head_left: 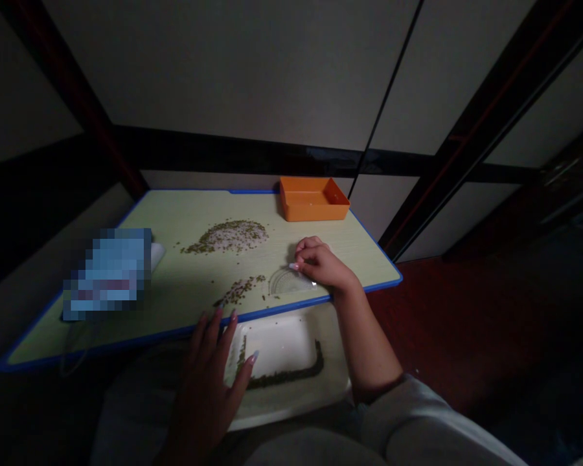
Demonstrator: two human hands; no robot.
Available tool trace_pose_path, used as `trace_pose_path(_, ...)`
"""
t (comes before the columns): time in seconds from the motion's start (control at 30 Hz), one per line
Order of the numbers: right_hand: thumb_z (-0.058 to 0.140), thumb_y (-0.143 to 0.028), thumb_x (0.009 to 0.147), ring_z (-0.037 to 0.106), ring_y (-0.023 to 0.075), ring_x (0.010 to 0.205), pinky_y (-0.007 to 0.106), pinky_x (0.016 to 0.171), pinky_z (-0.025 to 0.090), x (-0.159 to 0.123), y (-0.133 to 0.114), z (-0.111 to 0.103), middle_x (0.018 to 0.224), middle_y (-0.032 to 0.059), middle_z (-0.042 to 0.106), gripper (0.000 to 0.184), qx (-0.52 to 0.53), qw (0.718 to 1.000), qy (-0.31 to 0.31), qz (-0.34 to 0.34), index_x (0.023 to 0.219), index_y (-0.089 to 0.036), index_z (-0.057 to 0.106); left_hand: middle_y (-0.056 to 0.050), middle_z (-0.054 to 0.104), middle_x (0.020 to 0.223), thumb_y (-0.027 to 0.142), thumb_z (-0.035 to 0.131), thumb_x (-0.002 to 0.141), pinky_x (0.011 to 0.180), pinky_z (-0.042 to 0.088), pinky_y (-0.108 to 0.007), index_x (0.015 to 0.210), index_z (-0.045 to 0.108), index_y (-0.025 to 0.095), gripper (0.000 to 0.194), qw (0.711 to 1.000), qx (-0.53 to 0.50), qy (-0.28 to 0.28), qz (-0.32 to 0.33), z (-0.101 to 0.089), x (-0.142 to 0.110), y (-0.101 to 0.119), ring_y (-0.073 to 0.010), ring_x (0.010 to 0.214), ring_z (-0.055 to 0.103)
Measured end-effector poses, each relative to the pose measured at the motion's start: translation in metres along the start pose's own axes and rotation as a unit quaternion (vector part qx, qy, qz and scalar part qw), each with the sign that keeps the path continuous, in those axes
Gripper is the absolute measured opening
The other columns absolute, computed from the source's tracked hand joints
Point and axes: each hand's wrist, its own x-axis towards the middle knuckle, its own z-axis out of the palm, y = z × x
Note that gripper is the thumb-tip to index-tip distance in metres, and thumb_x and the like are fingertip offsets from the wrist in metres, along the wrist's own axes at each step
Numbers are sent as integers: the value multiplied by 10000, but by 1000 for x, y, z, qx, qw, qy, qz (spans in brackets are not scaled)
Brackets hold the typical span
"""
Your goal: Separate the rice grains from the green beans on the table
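A clear plastic protractor lies near the front edge of the table, its curved side facing left. My right hand is closed at its upper right side, with the thumb and index finger together on it. Left of the protractor is a small scatter of green and pale grains. My left hand, fingers spread, reaches over the left side of a white tray, its fingertips at the table edge. Green grains line the tray's near side and corners. Farther back on the table is a larger mixed pile.
An orange box stands at the back right of the blue-edged table. A blurred-out blue object is at the left, with a cable hanging below. Cabinet panels rise behind. The tray sits on my lap.
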Motion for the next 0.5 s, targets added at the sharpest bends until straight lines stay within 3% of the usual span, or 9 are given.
trace_pose_path(0.27, 636, -265, 867, 484, 193, 976, 363, 921, 335, 3, 1, 2, 941, 42, 593, 238, 9, 999, 39, -13, 646, -185, 595, -129, 274, 1575, 334, 547, 842, 1083, 407, -570, 1501, 191, 258, 753, 1000, 7, 6, 5, 0, 0, 0, -336, 1456, 239)
trace_pose_path(0.5, 577, -254, 904, 452, 199, 987, 378, 929, 285, 3, -3, 2, 944, 42, 599, 185, -45, 999, 18, 2, 735, -197, 628, -140, 287, 1567, 324, 546, 841, 1075, 421, -554, 1493, 218, 240, 734, 1000, 11, 7, 8, -2, 1, 1, -338, 1449, 252)
